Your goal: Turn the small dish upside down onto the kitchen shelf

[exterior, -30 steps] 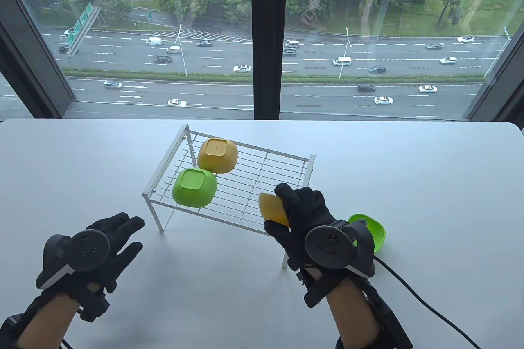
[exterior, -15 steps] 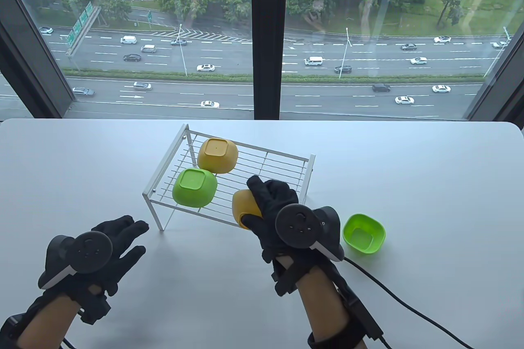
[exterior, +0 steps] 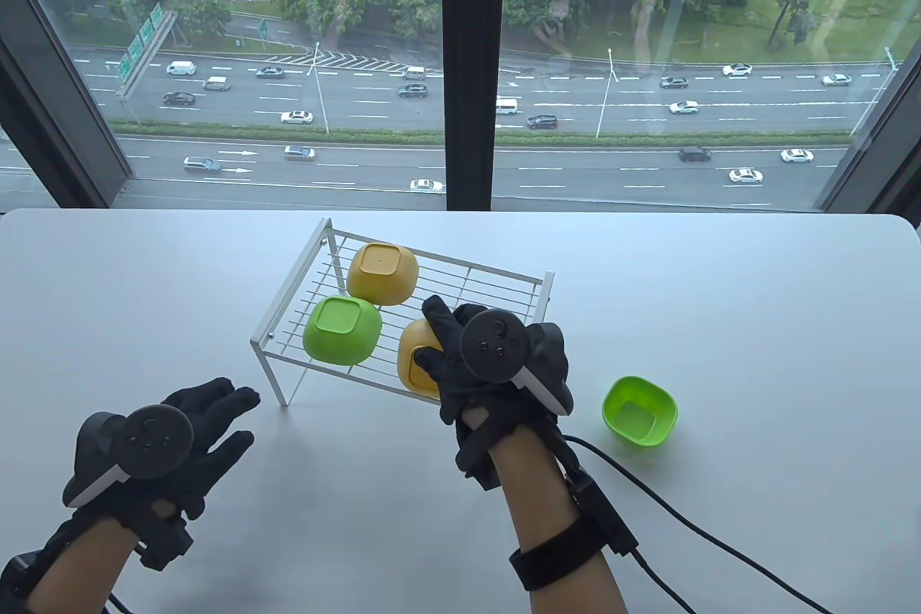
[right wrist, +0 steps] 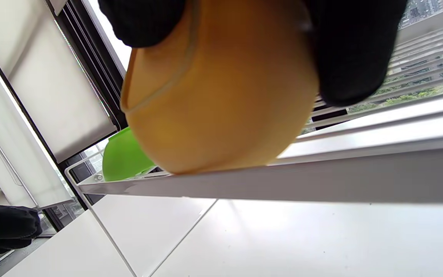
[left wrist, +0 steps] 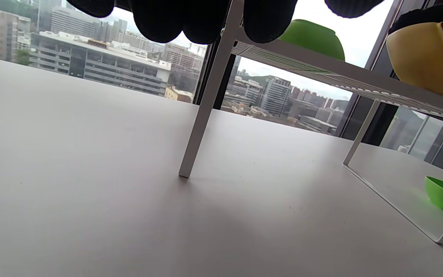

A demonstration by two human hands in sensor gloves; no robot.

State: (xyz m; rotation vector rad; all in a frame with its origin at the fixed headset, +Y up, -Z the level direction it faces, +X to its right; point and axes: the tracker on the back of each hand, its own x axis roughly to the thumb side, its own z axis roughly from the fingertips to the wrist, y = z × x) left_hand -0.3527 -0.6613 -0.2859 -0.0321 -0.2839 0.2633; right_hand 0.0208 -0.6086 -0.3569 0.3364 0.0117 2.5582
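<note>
Where right hand (exterior: 468, 362) grips, dish (exterior: 416, 360) (yellow) hidden

From my station I can't read a single word, brand or number anywhere on the desk items. The only signage I can make out sits outside the window at about ten o'clock in the table view: green highway signs (exterior: 140, 42) on a gantry over the road, with white markings far too small for me to read. White arrows (exterior: 241, 154) are painted on the near lanes of the road, and white chevron hatching (exterior: 345, 57) marks a lane split further back. The wrist views give me no lettering at all.
</note>
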